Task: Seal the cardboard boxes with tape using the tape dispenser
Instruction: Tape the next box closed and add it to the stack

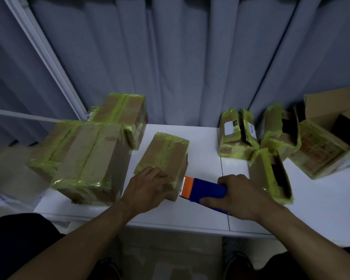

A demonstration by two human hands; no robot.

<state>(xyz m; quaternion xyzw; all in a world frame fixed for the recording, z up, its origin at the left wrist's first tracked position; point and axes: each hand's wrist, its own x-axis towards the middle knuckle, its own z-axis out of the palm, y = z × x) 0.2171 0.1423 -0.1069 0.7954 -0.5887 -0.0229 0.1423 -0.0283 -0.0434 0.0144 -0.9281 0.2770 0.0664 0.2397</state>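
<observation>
A small cardboard box (166, 154) wrapped with yellow-green tape lies in the middle of the white table (202, 142). My left hand (150, 188) rests on the box's near end, its fingers lying over the top. My right hand (240, 197) grips a blue tape dispenser (206, 188), whose orange front end meets the box's near right corner. The tape roll itself is hidden by my hand.
Two larger taped boxes (91, 158) stand at the left, with another (121, 112) behind them. Several open-flapped boxes (271, 170) crowd the right side. Grey curtains hang behind the table. My knees and shoes show below its front edge.
</observation>
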